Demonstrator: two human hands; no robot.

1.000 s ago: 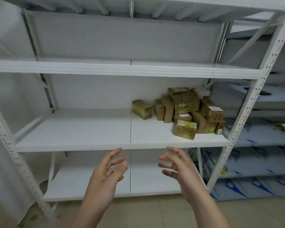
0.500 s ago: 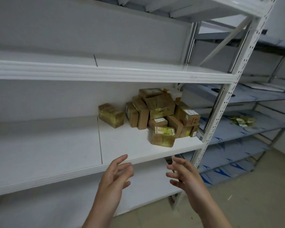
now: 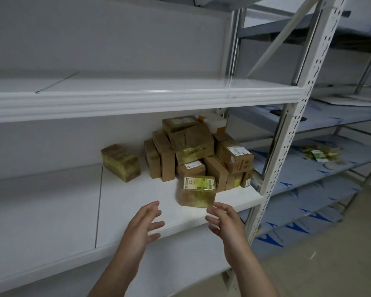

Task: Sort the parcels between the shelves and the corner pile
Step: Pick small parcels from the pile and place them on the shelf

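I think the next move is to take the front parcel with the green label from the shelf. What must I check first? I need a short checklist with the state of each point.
1. Hands free: the left hand and the right hand hold nothing, fingers spread. Ok.
2. Access: the front parcel stands at the front of the shelf, nothing on top. Ok.
3. Grip: neither hand touches it yet. Not ok.
4. Support: whether the pile behind leans on the front parcel. Cannot tell.
5. Weight of the front parcel. Cannot tell.
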